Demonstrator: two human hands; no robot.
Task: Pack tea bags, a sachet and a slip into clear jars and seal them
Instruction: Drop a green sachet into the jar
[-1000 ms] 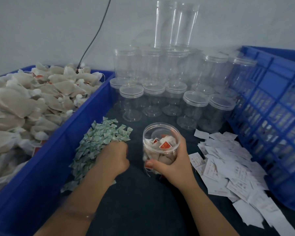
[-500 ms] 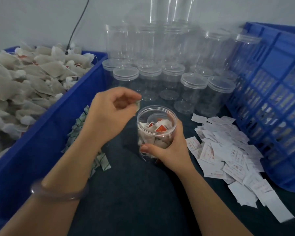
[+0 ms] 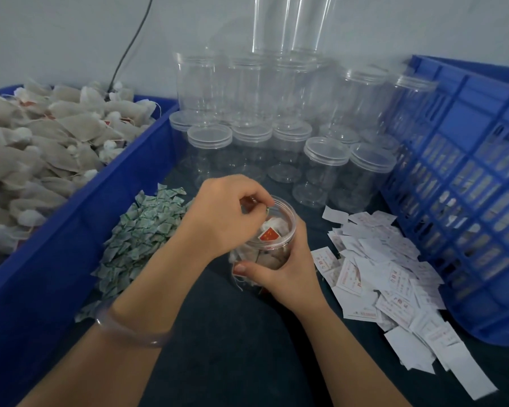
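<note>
1. The jar (image 3: 290, 218) stands open on the dark mat, between the sachet pile (image 3: 141, 230) and the slips (image 3: 394, 274). Tea bags (image 3: 276, 224) fill it almost to the rim.
2. The right hand (image 3: 288, 271) grips the jar low, fingers wrapped round the far side and thumb laid across the front. That low grip seems right, as it steadies the base while the other hand works at the mouth.
3. The left hand (image 3: 221, 215) hangs over the mouth with its fingers curled. Thumb and forefinger pinch a small green sachet (image 3: 267, 209) just inside the rim.
4. To do this well, let go only when the sachet is below the rim and over the tea bags, so it cannot slide off outside.
5. Check that only one sachet is pinched; whether a second clings behind it cannot be told.
6. Draw the fingers straight up afterwards, since a tea bag string could likely snag and lift out.
7. A slip and a lid are not yet in place. The slips lie just right of the jar, and the lidded jars (image 3: 325, 151) stand behind it.
</note>
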